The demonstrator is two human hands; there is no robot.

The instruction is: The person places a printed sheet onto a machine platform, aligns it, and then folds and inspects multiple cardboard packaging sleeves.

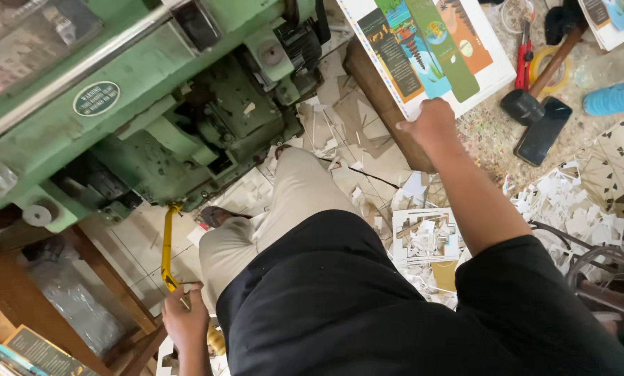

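Right hand [431, 124] pinches the near corner of the printed sheet [431, 50], a white card with dark, blue, green and orange panels, lying right of the green machine [152, 118]. Left hand [184, 320] is down below the machine, fingers wrapped around the yellow lever [166, 244]. A dark oval label [97, 98] with a white rim sits on the machine's front. Further right of the machine: a hammer [541, 80], a black phone [543, 131], a blue bottle [614, 97]. Paper scraps [423, 237] lie on the floor at the machine's foot.
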